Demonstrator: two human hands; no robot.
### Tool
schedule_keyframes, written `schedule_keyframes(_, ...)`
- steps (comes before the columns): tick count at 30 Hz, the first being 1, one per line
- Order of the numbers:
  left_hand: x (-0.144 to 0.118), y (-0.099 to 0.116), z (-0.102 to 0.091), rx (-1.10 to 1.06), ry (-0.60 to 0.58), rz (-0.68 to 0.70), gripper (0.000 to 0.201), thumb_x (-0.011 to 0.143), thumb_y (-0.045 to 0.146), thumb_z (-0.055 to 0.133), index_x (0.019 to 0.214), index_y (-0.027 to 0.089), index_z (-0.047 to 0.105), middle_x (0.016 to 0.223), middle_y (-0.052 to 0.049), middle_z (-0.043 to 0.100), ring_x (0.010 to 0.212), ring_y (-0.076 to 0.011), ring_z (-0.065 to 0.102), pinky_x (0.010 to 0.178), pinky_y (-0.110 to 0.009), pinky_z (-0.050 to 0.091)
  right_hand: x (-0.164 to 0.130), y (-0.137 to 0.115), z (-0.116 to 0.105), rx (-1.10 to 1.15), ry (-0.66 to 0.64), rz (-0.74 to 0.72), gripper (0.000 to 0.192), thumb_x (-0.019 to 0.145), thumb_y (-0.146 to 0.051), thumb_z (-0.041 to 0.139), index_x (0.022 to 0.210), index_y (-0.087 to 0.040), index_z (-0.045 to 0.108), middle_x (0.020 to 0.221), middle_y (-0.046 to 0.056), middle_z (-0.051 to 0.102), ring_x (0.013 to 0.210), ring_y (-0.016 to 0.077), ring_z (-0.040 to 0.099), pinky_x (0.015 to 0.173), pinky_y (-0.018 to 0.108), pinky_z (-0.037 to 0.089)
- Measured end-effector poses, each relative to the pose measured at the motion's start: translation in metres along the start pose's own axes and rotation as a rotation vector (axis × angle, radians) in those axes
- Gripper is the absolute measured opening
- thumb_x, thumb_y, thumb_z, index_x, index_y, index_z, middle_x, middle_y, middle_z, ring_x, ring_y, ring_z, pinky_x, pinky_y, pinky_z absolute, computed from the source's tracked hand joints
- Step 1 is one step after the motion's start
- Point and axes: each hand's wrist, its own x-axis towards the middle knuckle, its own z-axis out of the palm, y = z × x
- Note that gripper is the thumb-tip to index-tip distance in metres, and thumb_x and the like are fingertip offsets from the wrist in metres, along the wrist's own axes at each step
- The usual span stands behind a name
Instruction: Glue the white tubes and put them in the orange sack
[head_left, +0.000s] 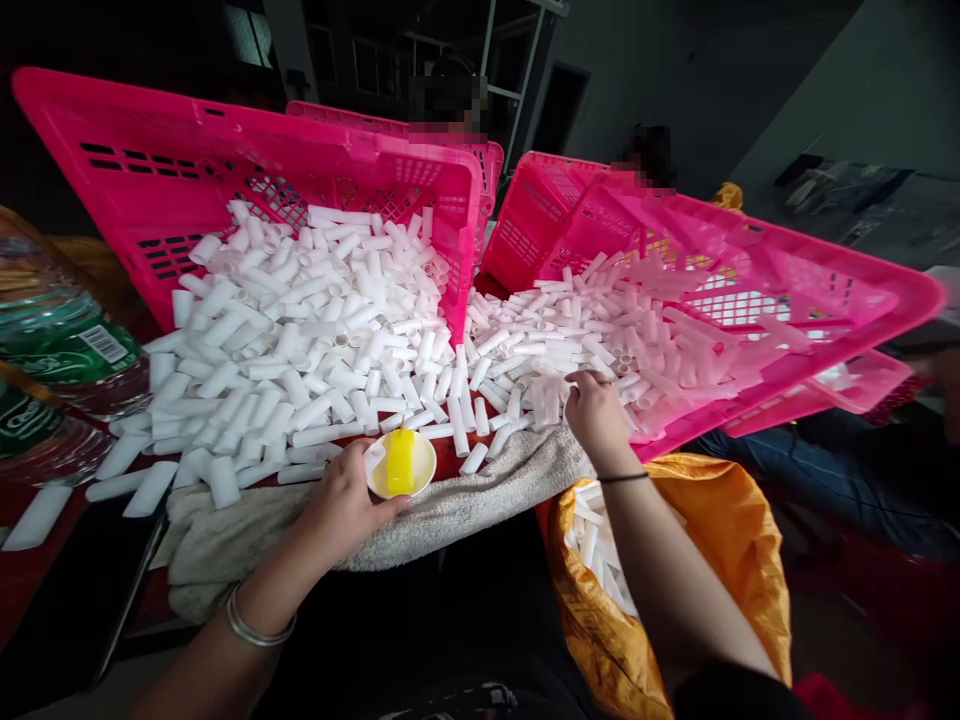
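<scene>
My left hand [349, 505] is closed around the rim of a small white round dish [427, 468] with a bright yellow strip [400, 462] across it. A small whitish piece shows by its fingers at the dish's left edge. My right hand [598, 415] is pinched at the front of the right heap, on a blurred, translucent white plastic tube [546, 402]; the exact grip is partly hidden. Short white plastic tubes [300, 330] lie in a big heap before my left hand, and slimmer-looking white tubes [555, 325] spread beyond my right hand.
Pink baskets [157, 215] lie tipped behind the heaps. A grey towel [472, 510] runs along the table's front edge. Below my right arm hangs an orange sack [720, 540] holding white pieces. Bottles [90, 350] and a dark phone-like slab [82, 590] are at left. Other people sit beyond.
</scene>
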Motion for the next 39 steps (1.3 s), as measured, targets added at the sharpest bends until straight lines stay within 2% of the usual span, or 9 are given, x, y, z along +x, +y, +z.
schedule_keyframes(4,0.007,0.007,-0.013,-0.050,-0.182,-0.061,0.082,0.067,0.045,0.081,0.132,0.018,0.040,0.131,-0.019,0.058,0.122,-0.0382,0.059,0.097,-0.051,0.052,0.044,0.000,-0.003,-0.205,-0.265,-0.081,0.036,0.083,-0.005,0.047,0.112,-0.008,0.068,0.108,0.021,0.065,0.100,0.0301,0.063,0.081,0.037,0.047)
schedule_keyframes(7,0.009,0.005,-0.015,-0.087,-0.267,-0.024,0.092,0.065,0.042,0.084,0.139,0.020,0.033,0.144,-0.021,0.048,0.133,-0.0385,0.050,0.105,-0.052,0.047,0.048,-0.001,-0.007,-0.217,-0.287,-0.127,0.030,0.084,-0.009,0.048,0.107,-0.007,0.068,0.108,0.024,0.065,0.100,0.0341,0.062,0.078,0.040,0.048)
schedule_keyframes(10,0.009,0.002,-0.012,-0.125,-0.266,0.001,0.095,0.066,0.040,0.085,0.142,0.021,0.031,0.147,-0.021,0.045,0.136,-0.0385,0.047,0.108,-0.054,0.044,0.024,-0.015,-0.017,-0.143,-0.160,-0.098,0.038,0.092,-0.019,0.044,0.123,-0.005,0.059,0.100,0.023,0.066,0.093,0.0345,0.064,0.078,0.044,0.049)
schedule_keyframes(12,0.009,0.004,-0.010,-0.140,-0.252,-0.002,0.094,0.065,0.040,0.086,0.140,0.021,0.033,0.144,-0.021,0.048,0.134,-0.0388,0.049,0.107,-0.054,0.046,-0.004,-0.034,-0.020,0.076,-0.110,-0.115,0.045,0.096,-0.028,0.042,0.135,-0.008,0.052,0.094,0.019,0.068,0.088,0.0318,0.066,0.078,0.044,0.051)
schedule_keyframes(16,0.010,0.011,-0.010,-0.157,-0.230,0.029,0.095,0.059,0.039,0.089,0.136,0.017,0.037,0.138,-0.022,0.052,0.132,-0.0402,0.050,0.106,-0.055,0.046,-0.064,-0.086,-0.010,0.630,-0.305,-0.319,0.046,0.100,-0.031,0.037,0.141,-0.016,0.050,0.098,0.012,0.069,0.086,0.0230,0.068,0.080,0.038,0.057)
schedule_keyframes(21,0.010,0.009,-0.008,-0.175,-0.229,0.069,0.097,0.062,0.036,0.089,0.139,0.020,0.032,0.143,-0.020,0.049,0.134,-0.0377,0.048,0.108,-0.055,0.045,-0.088,-0.130,0.021,0.754,-0.274,-0.342,0.040,0.097,-0.027,0.045,0.135,-0.017,0.054,0.121,0.014,0.067,0.112,0.0249,0.065,0.094,0.043,0.056)
schedule_keyframes(28,0.009,-0.004,0.002,-0.234,-0.203,0.082,0.097,0.062,0.034,0.088,0.140,0.022,0.032,0.144,-0.018,0.049,0.135,-0.0372,0.047,0.111,-0.056,0.042,-0.075,-0.134,0.044,0.696,-0.171,-0.541,0.029,0.095,-0.014,0.046,0.112,-0.020,0.069,0.114,0.012,0.068,0.106,0.0223,0.067,0.092,0.040,0.057)
schedule_keyframes(34,0.009,-0.003,0.000,-0.242,-0.213,0.085,0.099,0.060,0.034,0.089,0.140,0.018,0.033,0.145,-0.020,0.047,0.137,-0.0380,0.045,0.112,-0.056,0.041,-0.074,-0.135,0.036,0.728,-0.310,-0.383,0.031,0.094,-0.026,0.055,0.123,-0.017,0.063,0.107,0.011,0.071,0.091,0.0210,0.070,0.081,0.036,0.061)
schedule_keyframes(39,0.009,-0.002,-0.002,-0.270,-0.186,0.085,0.094,0.060,0.033,0.089,0.138,0.022,0.038,0.141,-0.015,0.052,0.134,-0.0364,0.048,0.111,-0.054,0.043,-0.073,-0.134,0.039,0.745,-0.185,-0.542,0.024,0.096,-0.024,0.048,0.105,-0.019,0.070,0.110,0.012,0.068,0.104,0.0228,0.066,0.091,0.040,0.057)
